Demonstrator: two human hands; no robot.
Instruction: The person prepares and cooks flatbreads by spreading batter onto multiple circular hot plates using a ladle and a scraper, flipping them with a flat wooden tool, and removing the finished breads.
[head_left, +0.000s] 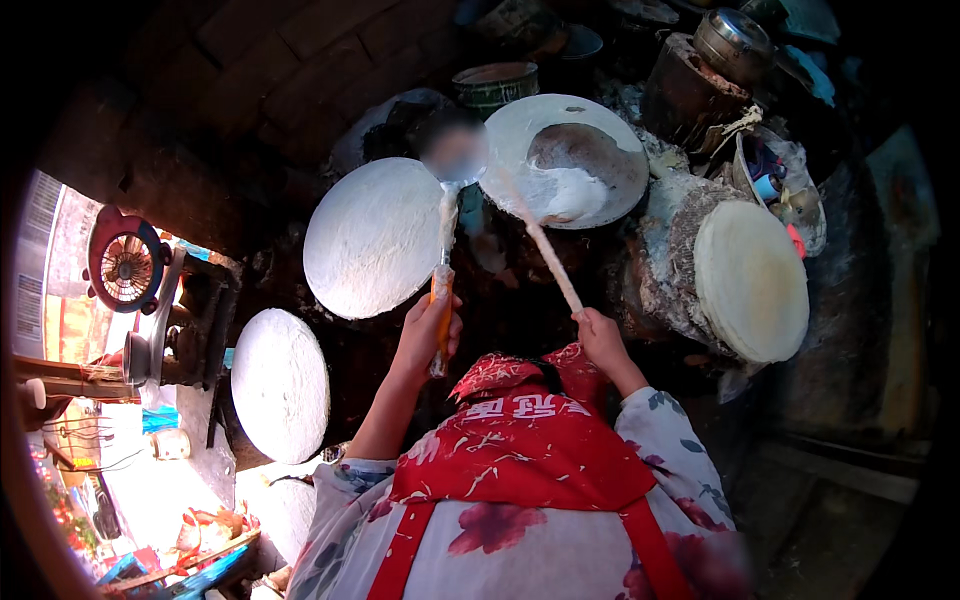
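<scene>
My left hand grips the orange handle of a ladle, whose blurred bowl is raised away from me between two round surfaces. A long stick, caked with pale batter, is held at its near end by my right hand. The stick's far end blurs over a round griddle. White batter lies on the griddle's near part, beside a bare greyish-brown patch. Left of the ladle is a round surface covered in white.
On the right, thin round flatbreads are stacked on a crusted support. Another white disc is at left, near a small fan. Behind the griddle stand a green tin and a lidded metal pot. A basin holds small items.
</scene>
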